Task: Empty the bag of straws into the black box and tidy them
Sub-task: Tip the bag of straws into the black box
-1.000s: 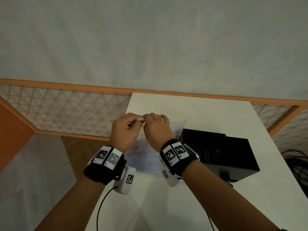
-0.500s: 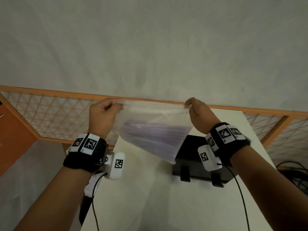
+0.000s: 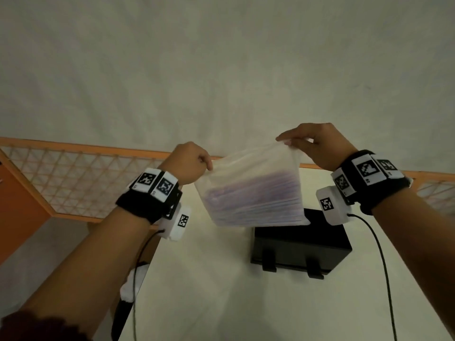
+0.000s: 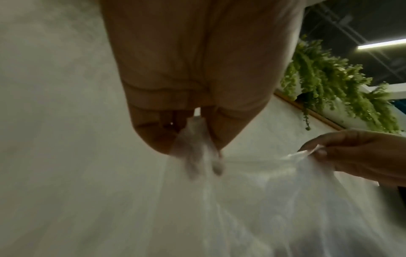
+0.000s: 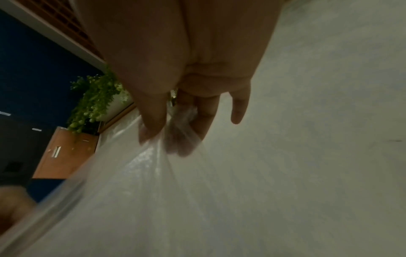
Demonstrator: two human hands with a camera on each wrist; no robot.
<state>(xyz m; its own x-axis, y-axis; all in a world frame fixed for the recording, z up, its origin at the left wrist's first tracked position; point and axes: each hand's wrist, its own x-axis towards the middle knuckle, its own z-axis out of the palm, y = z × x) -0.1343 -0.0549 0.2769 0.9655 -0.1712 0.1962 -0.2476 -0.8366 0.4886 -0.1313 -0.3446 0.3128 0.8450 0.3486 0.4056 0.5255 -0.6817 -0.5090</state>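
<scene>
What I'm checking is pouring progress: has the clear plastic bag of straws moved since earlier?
Yes. The clear plastic bag rose off the white table, rightward; its lower corner now overlaps the black box.

Left hand (image 4: 193, 73), fingers (image 4: 153, 135) pinching one top corner of clear plastic bag (image 4: 252, 208). Right hand (image 4: 360, 154) pinching opposite corner. Trailing green plant (image 4: 329, 83), upper right. Pale wall behind.

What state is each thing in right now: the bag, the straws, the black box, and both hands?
Bag: held up in the air above the table, pinched at two top corners.
Straws: all lying inside the bag.
Black box: standing on the white table, no straws visible in it.
Left hand: pinches the bag's left corner.
Right hand: pinches the right corner.
</scene>
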